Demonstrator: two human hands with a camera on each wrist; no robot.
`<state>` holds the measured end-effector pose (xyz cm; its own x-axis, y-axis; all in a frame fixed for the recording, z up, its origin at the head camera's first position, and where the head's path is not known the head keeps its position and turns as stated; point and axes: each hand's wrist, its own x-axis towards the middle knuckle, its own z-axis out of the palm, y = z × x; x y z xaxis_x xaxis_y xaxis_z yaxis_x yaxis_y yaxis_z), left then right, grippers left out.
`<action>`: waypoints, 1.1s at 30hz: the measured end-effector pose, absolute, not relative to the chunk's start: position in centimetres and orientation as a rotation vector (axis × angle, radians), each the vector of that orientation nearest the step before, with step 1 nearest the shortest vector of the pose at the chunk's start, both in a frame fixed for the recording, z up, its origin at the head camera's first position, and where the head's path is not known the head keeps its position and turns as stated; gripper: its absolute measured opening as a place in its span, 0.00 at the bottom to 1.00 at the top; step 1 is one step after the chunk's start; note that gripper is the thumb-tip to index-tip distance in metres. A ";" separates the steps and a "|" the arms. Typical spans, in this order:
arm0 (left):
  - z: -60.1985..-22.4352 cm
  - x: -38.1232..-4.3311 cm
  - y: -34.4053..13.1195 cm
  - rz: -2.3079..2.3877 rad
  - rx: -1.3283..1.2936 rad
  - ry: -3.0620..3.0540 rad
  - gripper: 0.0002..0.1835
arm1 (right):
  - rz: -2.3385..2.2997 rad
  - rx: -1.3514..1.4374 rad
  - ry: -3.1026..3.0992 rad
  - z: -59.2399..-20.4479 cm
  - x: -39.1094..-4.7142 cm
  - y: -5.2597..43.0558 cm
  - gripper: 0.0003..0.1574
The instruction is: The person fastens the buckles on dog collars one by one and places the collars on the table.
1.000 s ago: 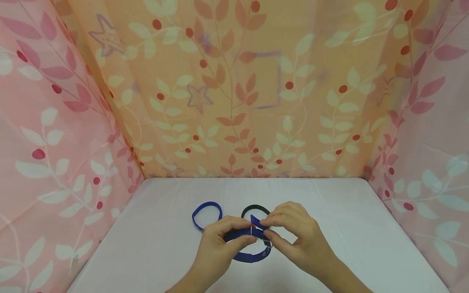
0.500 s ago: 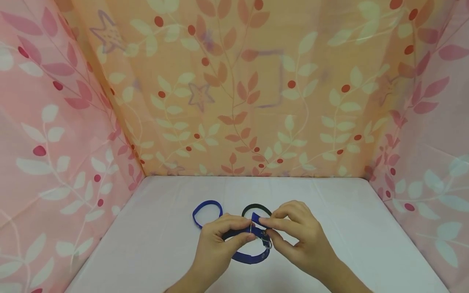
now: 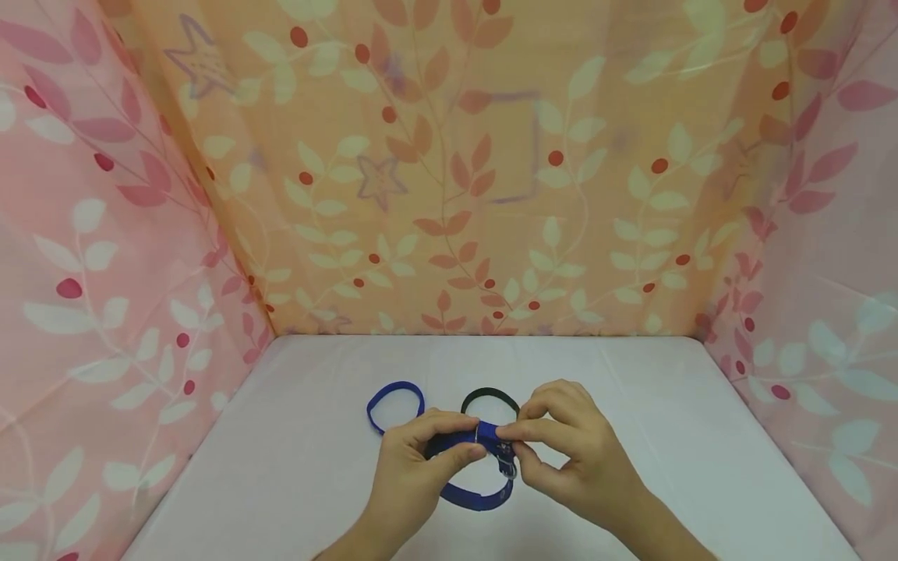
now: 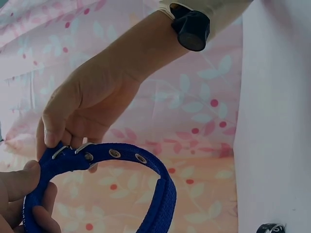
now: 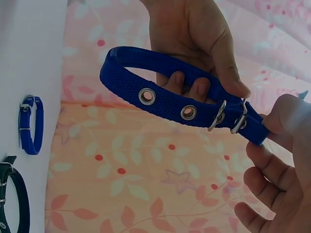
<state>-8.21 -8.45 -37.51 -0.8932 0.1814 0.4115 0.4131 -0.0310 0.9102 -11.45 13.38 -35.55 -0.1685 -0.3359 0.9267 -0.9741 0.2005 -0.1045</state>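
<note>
A blue webbing pet collar (image 5: 167,103) is held up as a closed loop, with metal eyelets (image 5: 147,96) along its strap. My left hand (image 3: 414,467) pinches the band just left of its metal buckle (image 5: 242,116), thumb below and fingers above. My right hand (image 3: 575,444) pinches the strap at the buckle end between thumb and index finger, its other fingers loosely bent. A metal ring (image 5: 217,115) sits on the strap beside the buckle. In the head view the loop hangs below both hands, and fingers hide part of the upper band.
Behind the hands, a second blue collar (image 3: 379,397) stands as a loop on the white table (image 3: 295,452). A black collar (image 3: 487,392) stands right of it, partly hidden by the hands. Leaf-patterned curtains (image 3: 421,234) enclose the table at the back and sides.
The strap's free end, which stuck up between the hands, now lies down against the band at the buckle. The hanging loop has shifted slightly lower and left. Both hands keep their pinch.
</note>
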 end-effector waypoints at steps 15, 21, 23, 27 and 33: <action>-37.3 -8.3 -8.6 -2.031 -0.575 -2.191 0.14 | 0.962 1.293 -1.740 -36.2 -11.5 13.6 0.08; -36.8 -8.3 -8.7 -2.038 -0.510 -2.311 0.14 | 0.967 1.282 -1.746 -36.2 -11.5 13.7 0.09; -36.7 -8.3 -8.7 -2.031 -0.522 -2.328 0.14 | 0.971 1.274 -1.742 -36.1 -11.5 13.7 0.08; -36.6 -8.3 -8.8 -2.037 -0.555 -2.336 0.13 | 0.978 1.268 -1.729 -36.0 -11.4 13.6 0.08; -36.8 -8.3 -8.9 -2.027 -0.619 -2.293 0.12 | 0.994 1.251 -1.780 -36.3 -11.5 13.9 0.12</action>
